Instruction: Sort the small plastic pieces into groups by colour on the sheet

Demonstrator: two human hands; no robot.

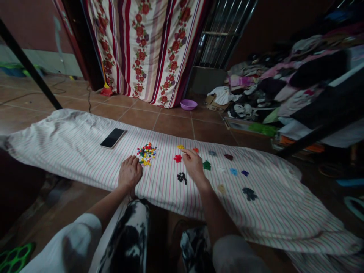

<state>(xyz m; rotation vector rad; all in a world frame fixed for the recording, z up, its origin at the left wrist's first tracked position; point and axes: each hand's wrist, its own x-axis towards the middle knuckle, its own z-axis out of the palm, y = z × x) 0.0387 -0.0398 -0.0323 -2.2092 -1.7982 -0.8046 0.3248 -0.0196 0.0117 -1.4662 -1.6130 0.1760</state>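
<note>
My left hand (130,172) rests palm down on the striped cloth (162,185), fingers lying loosely against the edge of a mixed pile of small coloured pieces (147,153). My right hand (194,163) reaches to a small yellow pile (180,146), thumb and index finger drawn together just beside it. Whatever may be between those fingertips is too small to make out. Around this hand lie single-colour heaps: a red pile (178,158), an orange pile (195,150), a green pile (207,165) and a black pile (182,178).
Farther right are grey (212,152), maroon (228,157), light blue (233,171), navy (245,173), beige (221,189) and dark grey (250,193) heaps. A phone (113,138) lies at left. Beyond the cloth stand a purple basin (189,105) and piled clothes (273,83).
</note>
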